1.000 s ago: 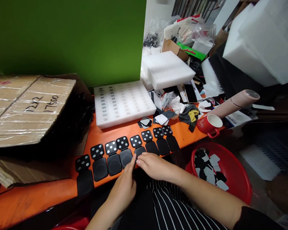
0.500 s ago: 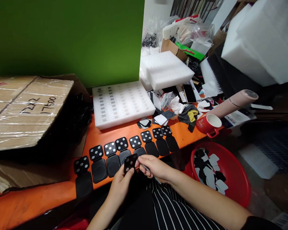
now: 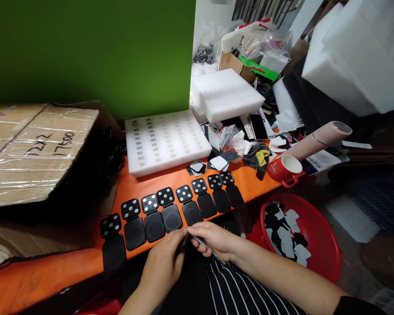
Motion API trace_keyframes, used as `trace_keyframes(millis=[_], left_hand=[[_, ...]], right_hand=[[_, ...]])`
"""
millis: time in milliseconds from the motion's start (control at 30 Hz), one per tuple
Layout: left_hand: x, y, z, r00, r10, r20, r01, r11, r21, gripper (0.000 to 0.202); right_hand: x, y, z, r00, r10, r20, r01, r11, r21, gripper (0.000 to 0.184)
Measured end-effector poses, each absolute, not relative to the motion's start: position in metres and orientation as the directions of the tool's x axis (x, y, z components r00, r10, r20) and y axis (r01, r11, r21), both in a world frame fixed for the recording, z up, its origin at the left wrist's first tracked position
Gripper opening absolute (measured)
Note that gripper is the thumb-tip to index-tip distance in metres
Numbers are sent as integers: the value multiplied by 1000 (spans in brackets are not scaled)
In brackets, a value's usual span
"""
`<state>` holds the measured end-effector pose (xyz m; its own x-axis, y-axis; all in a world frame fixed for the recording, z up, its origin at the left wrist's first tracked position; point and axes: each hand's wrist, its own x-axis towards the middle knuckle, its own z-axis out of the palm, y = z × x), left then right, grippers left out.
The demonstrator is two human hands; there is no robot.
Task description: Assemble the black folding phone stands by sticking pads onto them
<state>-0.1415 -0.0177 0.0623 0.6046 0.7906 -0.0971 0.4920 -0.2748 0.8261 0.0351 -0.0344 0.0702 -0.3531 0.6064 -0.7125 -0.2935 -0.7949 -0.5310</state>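
Note:
My left hand [image 3: 163, 262] is closed on a small black square plate [image 3: 184, 240], turned nearly edge-on and largely hidden by the fingers. Between the fingers of my right hand [image 3: 212, 239] lies a thin grey metal tool [image 3: 219, 260], its tip at the plate; its exact kind is hard to make out. Both hands meet above my lap, at the table's front edge. Just beyond them, a row of black hinged square pieces [image 3: 192, 213] lies opened out on the orange table [image 3: 164, 180]. Their upper halves carry several round silver dots; the lower halves are plain black.
Left stands a large cardboard box [image 3: 36, 153]. Behind the row lies a white foam tray [image 3: 170, 151] with slots. At right are a red mug [image 3: 284, 170], a pink bottle [image 3: 318, 139] and a red basin [image 3: 328, 245] holding black and white scraps. Loose pads [image 3: 197, 167] lie nearby.
The left hand has turned over and lowered, so the plate's dotted face no longer shows. My right hand has dropped slightly with the metal tool still held.

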Motion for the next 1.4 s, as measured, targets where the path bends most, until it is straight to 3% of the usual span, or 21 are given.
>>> trace_keyframes(millis=[100, 200, 267, 333, 400, 500, 633, 800, 900, 1033, 1100, 1167, 1233, 1300, 1400], left_hand=[[-140, -17, 62, 603, 791, -99, 471, -253, 845, 44], [-136, -14, 56, 531, 829, -173, 431, -89, 898, 29], [-133, -10, 51, 374, 889, -265, 383, 113, 917, 27], [-131, -6, 48, 195, 915, -353, 300, 287, 910, 37], [-129, -4, 49, 102, 919, -380, 242, 348, 906, 41], [-129, -6, 55, 151, 936, -319, 261, 274, 926, 33], [-134, -17, 58, 352, 916, -191, 330, 70, 941, 22], [-137, -22, 52, 475, 877, -75, 300, -81, 950, 25], [-133, -21, 52, 501, 865, 1, 254, -148, 956, 28], [-121, -19, 55, 530, 847, 27, 194, -152, 969, 28], [-111, -16, 54, 499, 866, -40, 178, -57, 982, 23], [-97, -12, 52, 384, 907, -171, 128, 131, 983, 23], [-79, -6, 49, 305, 894, -327, -1, 344, 939, 32], [-60, 1, 47, 370, 826, -426, -133, 500, 856, 41], [-35, 10, 47, 505, 738, -448, -186, 600, 778, 52]], right_hand=[[32, -37, 66, -319, 628, -710, -349, -774, -528, 26], [31, -38, 63, -338, 651, -680, -431, -749, -503, 27], [32, -37, 63, -391, 662, -640, -464, -742, -484, 30], [33, -35, 66, -448, 637, -628, -446, -767, -461, 33], [33, -32, 69, -482, 581, -656, -394, -812, -430, 29], [32, -29, 74, -478, 520, -708, -349, -852, -390, 18], [34, -27, 73, -467, 474, -747, -353, -874, -334, 11], [44, -31, 68, -620, 351, -702, -411, -907, -90, 25], [45, -34, 70, -602, 393, -695, -495, -867, -62, 26], [50, -40, 74, -445, 472, -761, -578, -800, -158, 24], [57, -44, 74, -277, 571, -772, -538, -758, -368, 25], [66, -50, 72, -6, 748, -664, -337, -626, -703, 22], [75, -58, 69, 160, 884, -440, -3, -445, -896, 19], [87, -66, 63, 169, 930, -327, 222, -359, -906, 18], [121, -72, 51, 255, 913, -317, 289, -385, -876, 25]])
